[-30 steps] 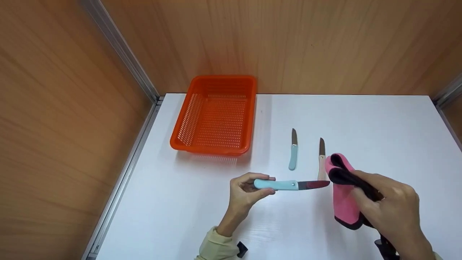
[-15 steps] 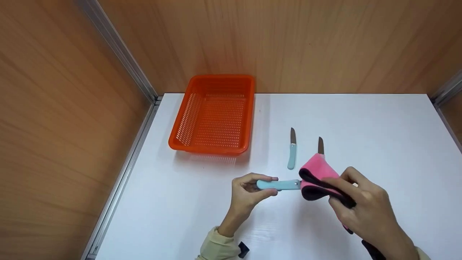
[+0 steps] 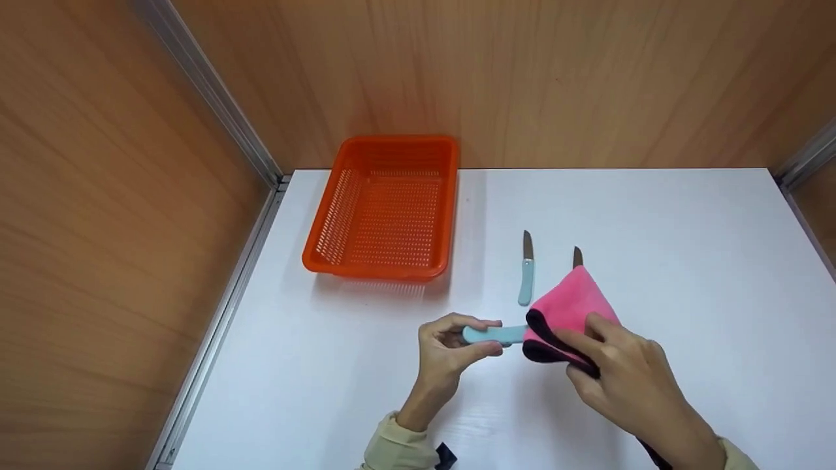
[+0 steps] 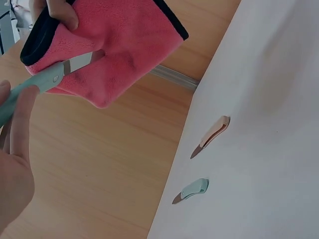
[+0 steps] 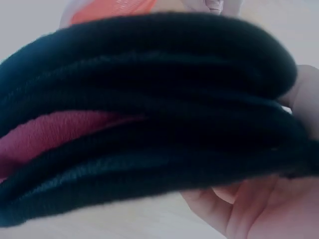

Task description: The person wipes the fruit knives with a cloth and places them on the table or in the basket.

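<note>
The left hand (image 3: 440,356) pinches a light-blue folding knife (image 3: 493,335) by its handle above the white counter (image 3: 692,235). Over the blade, the right hand (image 3: 630,375) grips a black-edged pink cloth (image 3: 569,303), fingers curled. Beyond, I see another blue folding knife (image 3: 526,281), a pink-handled one (image 4: 214,131) and, farther left, an orange plastic basket (image 3: 381,269).

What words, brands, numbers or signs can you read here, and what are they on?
None can be read.
Held knife, pink cloth, orange basket: no lettering shows.
Other blue knife, peach-handled knife: any markings would be too small to read.
</note>
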